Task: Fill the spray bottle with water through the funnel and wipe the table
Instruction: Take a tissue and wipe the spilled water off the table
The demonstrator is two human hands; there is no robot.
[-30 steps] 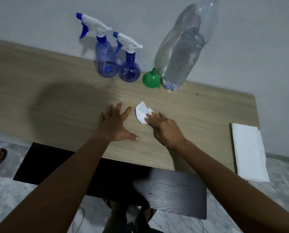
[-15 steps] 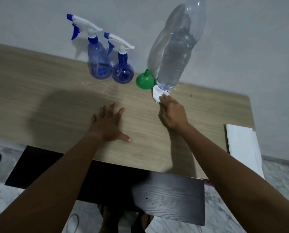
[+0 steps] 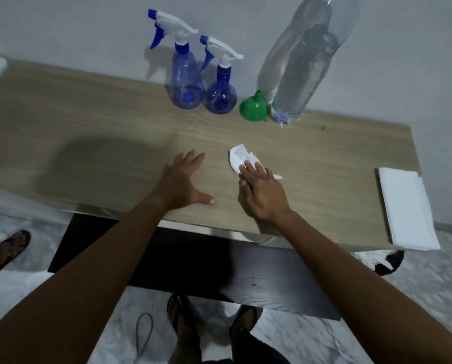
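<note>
A crumpled white tissue (image 3: 239, 158) lies on the wooden table (image 3: 88, 143), and my right hand (image 3: 261, 191) presses it down with straight fingers. My left hand (image 3: 184, 181) rests flat on the table with fingers spread, a little left of the tissue. Two blue spray bottles, a tall one (image 3: 186, 82) and a round one (image 3: 221, 93), stand against the back wall. To their right a green funnel (image 3: 253, 107) lies mouth down beside a large clear water bottle (image 3: 302, 67).
A stack of white tissues (image 3: 406, 208) lies at the table's right end, overhanging the front edge. A dark board (image 3: 285, 279) sits below the table's front edge. A sandalled foot (image 3: 7, 250) stands at the left, and my own feet (image 3: 211, 327) are below.
My right hand has drawn the tissue back from the foot of the water bottle toward the table's middle front. The left hand has stayed flat in place.
</note>
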